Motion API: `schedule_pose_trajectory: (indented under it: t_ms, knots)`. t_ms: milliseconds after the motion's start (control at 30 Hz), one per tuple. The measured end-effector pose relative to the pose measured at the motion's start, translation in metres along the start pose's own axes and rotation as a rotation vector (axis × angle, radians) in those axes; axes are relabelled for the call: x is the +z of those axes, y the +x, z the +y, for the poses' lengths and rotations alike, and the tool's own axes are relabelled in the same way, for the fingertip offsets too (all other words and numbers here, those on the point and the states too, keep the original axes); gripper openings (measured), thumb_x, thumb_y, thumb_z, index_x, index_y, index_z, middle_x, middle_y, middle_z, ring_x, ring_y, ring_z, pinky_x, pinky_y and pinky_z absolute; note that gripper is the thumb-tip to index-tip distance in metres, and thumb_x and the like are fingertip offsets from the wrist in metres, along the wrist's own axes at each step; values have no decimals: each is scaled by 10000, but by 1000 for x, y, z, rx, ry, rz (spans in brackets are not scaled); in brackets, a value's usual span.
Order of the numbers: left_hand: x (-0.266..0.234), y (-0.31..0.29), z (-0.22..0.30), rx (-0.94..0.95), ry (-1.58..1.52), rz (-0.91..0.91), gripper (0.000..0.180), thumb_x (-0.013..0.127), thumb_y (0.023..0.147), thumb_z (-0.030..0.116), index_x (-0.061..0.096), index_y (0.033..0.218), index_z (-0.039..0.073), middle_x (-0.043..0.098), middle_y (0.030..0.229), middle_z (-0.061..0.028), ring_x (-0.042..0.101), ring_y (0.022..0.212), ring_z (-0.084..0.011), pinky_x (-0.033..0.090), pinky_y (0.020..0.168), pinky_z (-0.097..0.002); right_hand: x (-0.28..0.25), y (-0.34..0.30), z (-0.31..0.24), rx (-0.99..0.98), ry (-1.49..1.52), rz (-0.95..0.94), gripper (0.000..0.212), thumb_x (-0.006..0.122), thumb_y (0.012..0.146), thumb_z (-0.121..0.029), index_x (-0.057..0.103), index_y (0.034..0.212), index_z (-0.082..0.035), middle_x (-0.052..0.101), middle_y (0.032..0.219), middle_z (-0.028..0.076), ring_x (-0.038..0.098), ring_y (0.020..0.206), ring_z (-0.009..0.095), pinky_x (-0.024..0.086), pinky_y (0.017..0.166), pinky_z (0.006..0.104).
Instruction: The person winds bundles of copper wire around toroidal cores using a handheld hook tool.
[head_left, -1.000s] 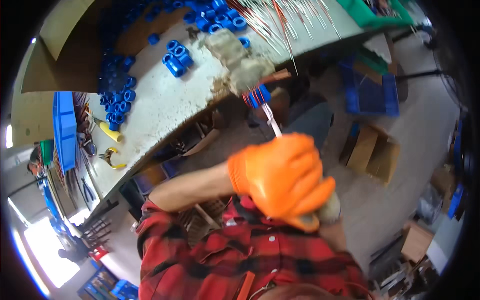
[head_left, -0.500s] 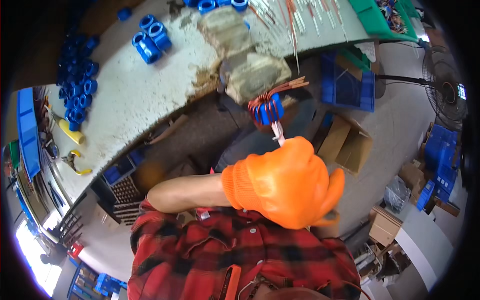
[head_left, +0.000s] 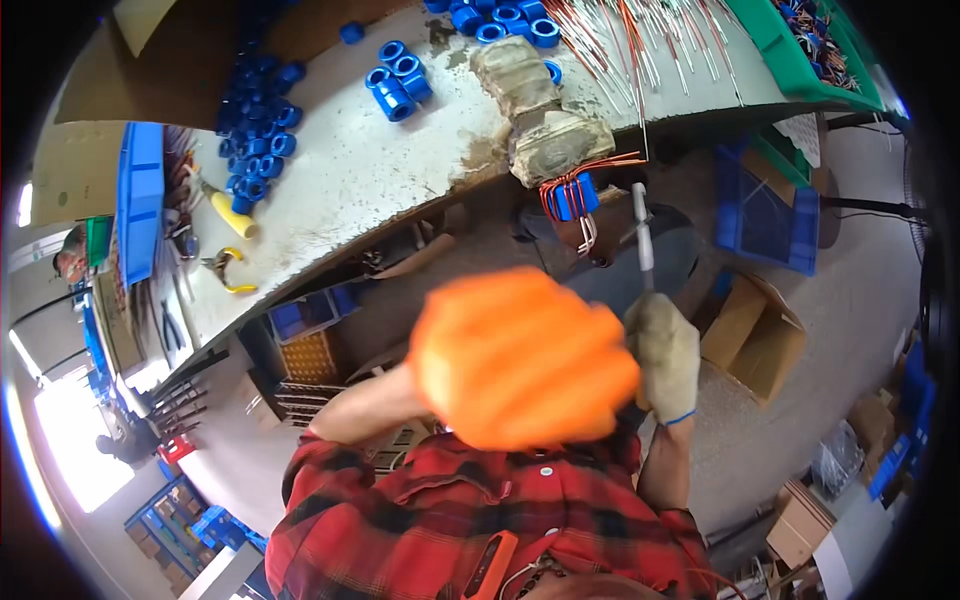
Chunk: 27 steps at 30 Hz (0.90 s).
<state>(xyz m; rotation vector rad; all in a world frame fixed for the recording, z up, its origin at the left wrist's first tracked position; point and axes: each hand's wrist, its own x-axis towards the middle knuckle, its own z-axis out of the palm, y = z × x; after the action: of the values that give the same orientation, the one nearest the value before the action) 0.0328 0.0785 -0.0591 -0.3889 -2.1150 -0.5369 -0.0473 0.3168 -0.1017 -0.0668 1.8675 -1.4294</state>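
My left hand (head_left: pixel 520 360), in an orange glove, is in front of my chest. It is smeared by motion, so its fingers are unclear. To its right, my right hand (head_left: pixel 665 355) wears an off-white glove and is closed around a pale rod-shaped tool (head_left: pixel 644 245) with a metal tip, pointing up toward the table edge. A blue ring core (head_left: pixel 576 197) wound with reddish copper wires stands at that edge against a worn, stone-like block (head_left: pixel 560 145). Pale wire ends (head_left: pixel 587 236) curve down from the core, apart from both hands.
Several blue rings (head_left: pixel 400 82) lie on the pale worktable (head_left: pixel 340 170), with loose wires (head_left: pixel 640 45) at the far right. A green bin (head_left: pixel 800 60) holds wound parts. Yellow-handled cutters (head_left: pixel 232 270) lie left. A cardboard box (head_left: pixel 755 335) and blue crate (head_left: pixel 765 215) stand beyond my right hand.
My left hand has moved down and away from the core, whose pale wire ends now hang loose. My right hand, mostly hidden before, now shows with the tool. The view has shifted.
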Motion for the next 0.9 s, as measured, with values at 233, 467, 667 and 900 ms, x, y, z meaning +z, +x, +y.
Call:
schedule_pose_trajectory:
  t_ms: [233,467,667,900]
  knots:
    - [-102,14,-122,-792,415,106,395,790,1017,248,766,1332,10,817,1186,-142,775,1046,-202,579,965,-341,1,-26,-7,-80,96,-102,408,596,1139,-359,690,922,-27,594,655,-3,508,544,57,395,503,257]
    - [-99,21,-237,-757,724,-280,566,662,1014,532,767,1355,92,796,1244,-208,756,1141,-402,587,992,-448,30,-1,-87,-516,-331,120,268,858,959,-244,723,989,-15,654,699,30,608,599,94,503,561,305]
    - [-100,3,-247,-703,949,-454,428,674,995,417,791,1289,129,799,1120,-198,750,1033,-444,601,899,-548,68,16,-140,-967,-879,143,207,906,865,-171,728,921,-80,766,773,77,771,683,306,613,635,410]
    - [-99,5,-231,-714,818,-275,340,712,1004,317,796,1273,127,794,1071,-179,750,984,-409,597,861,-509,31,51,-182,-605,-30,370,250,822,1008,-248,724,952,-25,698,699,32,637,608,51,488,522,287]
